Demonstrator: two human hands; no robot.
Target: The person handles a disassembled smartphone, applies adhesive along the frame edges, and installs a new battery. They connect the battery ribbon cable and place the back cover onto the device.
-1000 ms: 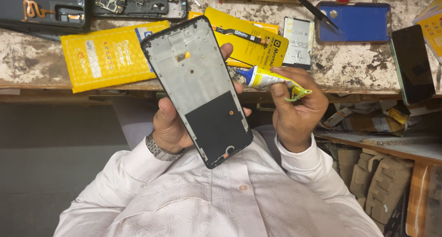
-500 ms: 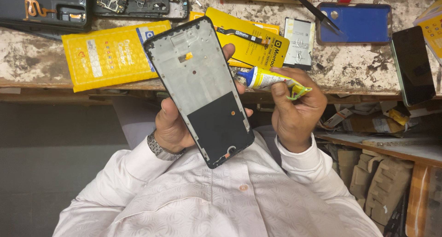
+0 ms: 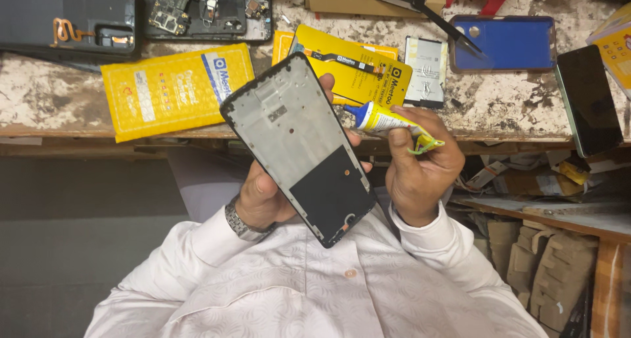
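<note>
A bare phone frame (image 3: 301,147), grey metal in its upper part and black in its lower part, is held tilted in mid-view above the lap, its top corner toward 11 o'clock and its bottom corner toward 5 o'clock. It is gripped from behind by the left hand (image 3: 263,193), the thumb lying along the frame's 7 o'clock edge and the fingertips wrapped round the 2 o'clock edge; a metal wristwatch (image 3: 244,223) is worn on that wrist. At 3 o'clock of the frame, a small yellow and white adhesive tube (image 3: 381,120) is pinched closed in the right hand (image 3: 420,174), its blue nozzle brought up to the frame's right edge; whether the tip actually touches the edge cannot be told. The step in hand is judged to be the laying of adhesive along the frame's border. The next move is judged to call for a light, even squeeze while the nozzle is drawn steadily along the rim, the frame being kept still or turned slowly so that the bead stays on the narrow ledge. Beyond the hands, at 12 o'clock, a worn workbench (image 3: 499,101) is seen, on which lie a yellow padded envelope (image 3: 172,88), a yellow parts packet (image 3: 358,65), a grey battery (image 3: 426,62), a blue back cover (image 3: 511,44), a dark phone (image 3: 591,98) at 2 o'clock, and an opened handset with circuit board (image 3: 204,9) at 11 o'clock.
</note>
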